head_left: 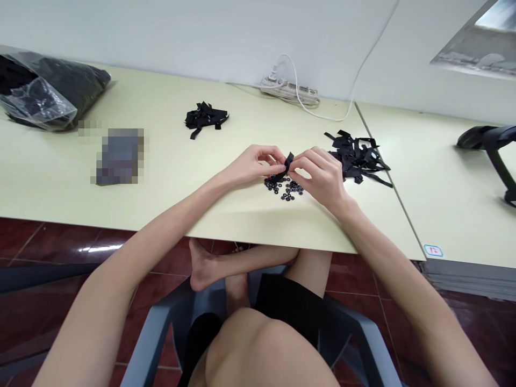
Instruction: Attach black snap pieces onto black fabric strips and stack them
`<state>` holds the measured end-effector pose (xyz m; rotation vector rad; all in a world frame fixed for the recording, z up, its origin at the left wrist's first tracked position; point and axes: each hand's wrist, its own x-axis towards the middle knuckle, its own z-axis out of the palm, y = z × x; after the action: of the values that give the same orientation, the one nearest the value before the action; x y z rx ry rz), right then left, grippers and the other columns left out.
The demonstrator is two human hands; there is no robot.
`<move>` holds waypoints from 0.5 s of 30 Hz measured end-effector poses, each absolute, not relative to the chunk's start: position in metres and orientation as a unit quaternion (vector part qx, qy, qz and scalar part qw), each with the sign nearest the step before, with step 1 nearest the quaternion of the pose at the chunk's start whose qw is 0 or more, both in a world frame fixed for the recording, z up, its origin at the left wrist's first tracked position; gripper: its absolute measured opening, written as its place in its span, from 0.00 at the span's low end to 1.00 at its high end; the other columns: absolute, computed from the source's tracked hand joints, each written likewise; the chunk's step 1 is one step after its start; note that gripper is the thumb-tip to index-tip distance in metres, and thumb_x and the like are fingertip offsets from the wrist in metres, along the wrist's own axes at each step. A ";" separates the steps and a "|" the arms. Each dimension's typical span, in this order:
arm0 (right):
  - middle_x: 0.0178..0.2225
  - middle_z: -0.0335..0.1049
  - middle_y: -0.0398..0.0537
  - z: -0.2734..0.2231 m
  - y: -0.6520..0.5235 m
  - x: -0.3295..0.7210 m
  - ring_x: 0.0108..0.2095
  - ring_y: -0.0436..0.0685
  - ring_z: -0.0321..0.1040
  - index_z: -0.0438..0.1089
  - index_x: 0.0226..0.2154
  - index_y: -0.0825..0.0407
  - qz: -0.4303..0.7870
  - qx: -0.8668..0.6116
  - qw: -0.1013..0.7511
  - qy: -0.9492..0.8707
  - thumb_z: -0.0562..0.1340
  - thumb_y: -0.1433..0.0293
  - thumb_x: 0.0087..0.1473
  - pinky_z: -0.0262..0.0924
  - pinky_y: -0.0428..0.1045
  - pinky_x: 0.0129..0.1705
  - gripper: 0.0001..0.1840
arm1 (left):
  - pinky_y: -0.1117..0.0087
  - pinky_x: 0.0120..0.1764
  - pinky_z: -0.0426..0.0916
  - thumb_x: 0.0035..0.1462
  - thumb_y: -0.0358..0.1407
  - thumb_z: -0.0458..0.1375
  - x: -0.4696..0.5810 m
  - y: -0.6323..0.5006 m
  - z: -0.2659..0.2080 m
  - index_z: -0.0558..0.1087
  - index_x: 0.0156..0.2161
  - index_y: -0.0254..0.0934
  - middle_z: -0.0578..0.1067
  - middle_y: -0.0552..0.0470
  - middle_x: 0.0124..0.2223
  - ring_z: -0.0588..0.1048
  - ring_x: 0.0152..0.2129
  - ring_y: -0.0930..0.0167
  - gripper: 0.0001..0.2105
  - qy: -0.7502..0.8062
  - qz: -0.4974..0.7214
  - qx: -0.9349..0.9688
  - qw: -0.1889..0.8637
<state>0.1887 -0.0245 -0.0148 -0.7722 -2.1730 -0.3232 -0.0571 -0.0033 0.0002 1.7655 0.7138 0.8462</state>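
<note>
Over the table, my left hand (258, 164) and my right hand (320, 172) meet and pinch one short black fabric strip (289, 160) between their fingertips. The strip is bent, with one end sticking up and the other hanging down to the left. Right below it lie several small dark rings (287, 196) with holes, loose on the tabletop. Fingers cover the middle of the strip, so I cannot tell whether a ring is on it. A pile of black strips (358, 156) lies just right of my right hand.
A smaller heap of black strips (206, 116) lies farther back on the pale table (161, 156). A clear plastic bag (60, 91) of black material and a blurred-out dark object (120, 157) are at left. A power strip (290, 91) with a white cable lies by the wall.
</note>
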 end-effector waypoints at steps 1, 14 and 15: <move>0.35 0.80 0.44 -0.014 -0.025 0.188 0.36 0.59 0.73 0.72 0.35 0.43 -0.112 -0.316 0.392 -0.857 0.65 0.71 0.73 0.67 0.57 0.40 0.11 | 0.65 0.45 0.72 0.62 0.43 0.71 -0.057 -0.003 0.000 0.84 0.42 0.37 0.84 0.47 0.44 0.79 0.40 0.68 0.11 0.295 0.354 0.731 0.503; 0.47 0.83 0.49 -0.005 -0.027 0.201 0.49 0.64 0.78 0.81 0.44 0.44 0.138 -0.332 0.256 -0.897 0.69 0.67 0.68 0.72 0.60 0.51 0.04 | 0.67 0.40 0.74 0.57 0.48 0.73 -0.057 0.000 0.002 0.81 0.40 0.37 0.83 0.45 0.48 0.79 0.40 0.68 0.16 0.353 0.401 0.686 0.494; 0.47 0.82 0.49 -0.005 -0.027 0.201 0.50 0.65 0.78 0.81 0.45 0.43 0.139 -0.330 0.253 -0.899 0.69 0.68 0.68 0.72 0.61 0.52 0.05 | 0.67 0.40 0.74 0.57 0.48 0.73 -0.057 0.000 0.002 0.81 0.40 0.37 0.83 0.45 0.48 0.79 0.40 0.69 0.16 0.351 0.401 0.688 0.493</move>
<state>0.2010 -0.0270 -0.0053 -0.8960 -2.4430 0.3771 -0.0567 0.0000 0.0017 1.6678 0.8513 0.9715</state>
